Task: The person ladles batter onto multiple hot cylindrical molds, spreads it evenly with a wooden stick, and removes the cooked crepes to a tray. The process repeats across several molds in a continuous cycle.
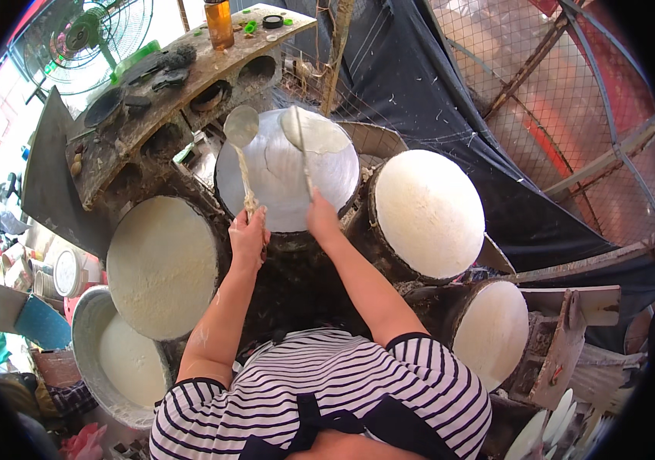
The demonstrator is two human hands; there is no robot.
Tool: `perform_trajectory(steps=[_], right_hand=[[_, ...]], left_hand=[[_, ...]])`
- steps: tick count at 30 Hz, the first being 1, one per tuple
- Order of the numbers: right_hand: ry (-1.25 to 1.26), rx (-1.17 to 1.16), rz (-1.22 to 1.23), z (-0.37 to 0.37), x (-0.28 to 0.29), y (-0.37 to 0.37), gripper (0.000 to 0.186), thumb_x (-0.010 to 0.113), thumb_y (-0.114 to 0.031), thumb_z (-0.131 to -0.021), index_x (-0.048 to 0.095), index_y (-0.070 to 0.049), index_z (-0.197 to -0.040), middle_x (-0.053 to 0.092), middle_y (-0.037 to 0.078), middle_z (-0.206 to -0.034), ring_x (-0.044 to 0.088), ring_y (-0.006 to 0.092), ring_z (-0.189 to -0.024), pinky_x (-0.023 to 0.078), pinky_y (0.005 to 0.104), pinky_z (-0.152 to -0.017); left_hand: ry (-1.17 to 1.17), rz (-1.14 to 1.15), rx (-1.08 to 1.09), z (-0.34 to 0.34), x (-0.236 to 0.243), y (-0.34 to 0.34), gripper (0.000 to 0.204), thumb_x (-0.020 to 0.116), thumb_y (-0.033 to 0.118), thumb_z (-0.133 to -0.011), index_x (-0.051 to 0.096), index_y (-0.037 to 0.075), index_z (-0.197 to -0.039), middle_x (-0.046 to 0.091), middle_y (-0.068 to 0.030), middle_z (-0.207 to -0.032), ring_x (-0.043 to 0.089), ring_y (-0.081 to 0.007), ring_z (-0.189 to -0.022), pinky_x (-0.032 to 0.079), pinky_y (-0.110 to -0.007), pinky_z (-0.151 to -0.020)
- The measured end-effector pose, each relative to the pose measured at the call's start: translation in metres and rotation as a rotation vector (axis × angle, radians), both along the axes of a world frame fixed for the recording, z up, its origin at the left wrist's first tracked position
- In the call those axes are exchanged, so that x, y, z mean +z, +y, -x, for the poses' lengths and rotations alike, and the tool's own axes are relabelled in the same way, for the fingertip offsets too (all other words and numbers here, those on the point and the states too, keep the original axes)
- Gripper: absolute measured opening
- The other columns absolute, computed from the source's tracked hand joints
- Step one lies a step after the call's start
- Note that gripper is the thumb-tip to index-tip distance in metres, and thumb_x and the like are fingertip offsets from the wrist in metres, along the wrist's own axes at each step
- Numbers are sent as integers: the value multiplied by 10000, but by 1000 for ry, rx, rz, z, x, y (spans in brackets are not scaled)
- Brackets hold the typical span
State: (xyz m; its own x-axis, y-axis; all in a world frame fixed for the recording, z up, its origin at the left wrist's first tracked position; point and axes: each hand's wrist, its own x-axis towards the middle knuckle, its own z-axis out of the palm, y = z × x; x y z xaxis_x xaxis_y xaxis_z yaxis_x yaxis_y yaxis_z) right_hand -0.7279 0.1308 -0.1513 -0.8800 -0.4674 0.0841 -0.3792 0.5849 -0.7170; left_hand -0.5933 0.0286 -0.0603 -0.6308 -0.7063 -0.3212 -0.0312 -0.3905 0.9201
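striped cloth shirt [327, 383] | left hand [248, 239] grips round metal ladle [241, 126] | right hand [321, 218] holds thin stick [302, 153]

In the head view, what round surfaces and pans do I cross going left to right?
Metal basin of white batter → left white round surface → centre grey dome lid, both hands at its near edge → large white round → smaller white round.

Person at the stove wears a short-sleeved top [358, 383] in narrow black-and-white horizontal stripes, each sleeve ending in a dark band above the elbow. Over it, a dark apron [389, 429] with straps running up across the stripes. Forearms bare; the left forearm [216, 322] carries pale, floury smears, and both hands look dusted with the same whitish residue.
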Motion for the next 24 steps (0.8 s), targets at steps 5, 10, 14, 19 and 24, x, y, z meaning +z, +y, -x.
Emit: perform_trajectory(steps=[5,10,14,19,24], right_hand=[[-35,79,-72,8,10,-6,401,408,-78,-804,493,-8,-1189,583,296,-839,559,458,-808,435,519,-722],[20,13,-27,35,-3,-13,407,399,-85,-810,489,-17,-1201,586,293,-816,562,454,-792,436,523,-714],[49,135,63,5,-11,-29,403,412,-90,-809,488,-14,-1198,583,295,-785,567,444,-775,441,518,-705],[25,72,-65,56,12,-14,375,406,-90,-814,503,-27,-1170,599,270,-841,573,432,-802,445,509,-721],[13,189,-165,89,7,-15,371,421,-111,-820,506,-40,-1174,604,256,-905,572,412,-869,449,483,-758]], left_hand=[[49,-17,42,-15,-3,-9,157,580,169,-859,520,55,-769,458,18,-616,392,-72,-396,301,-220,-354],[12,-34,43,-24,-2,-7,148,580,175,-861,520,66,-781,462,21,-625,397,-73,-398,301,-217,-352],[35,-47,70,-25,-8,-11,145,578,182,-867,520,71,-796,466,23,-634,405,-72,-401,303,-215,-351],[67,-62,103,-30,-8,-8,141,582,188,-867,520,77,-807,474,21,-637,417,-76,-403,304,-209,-349],[55,-72,124,-27,-3,-1,133,579,174,-863,518,73,-801,466,22,-632,411,-77,-402,300,-215,-351]])
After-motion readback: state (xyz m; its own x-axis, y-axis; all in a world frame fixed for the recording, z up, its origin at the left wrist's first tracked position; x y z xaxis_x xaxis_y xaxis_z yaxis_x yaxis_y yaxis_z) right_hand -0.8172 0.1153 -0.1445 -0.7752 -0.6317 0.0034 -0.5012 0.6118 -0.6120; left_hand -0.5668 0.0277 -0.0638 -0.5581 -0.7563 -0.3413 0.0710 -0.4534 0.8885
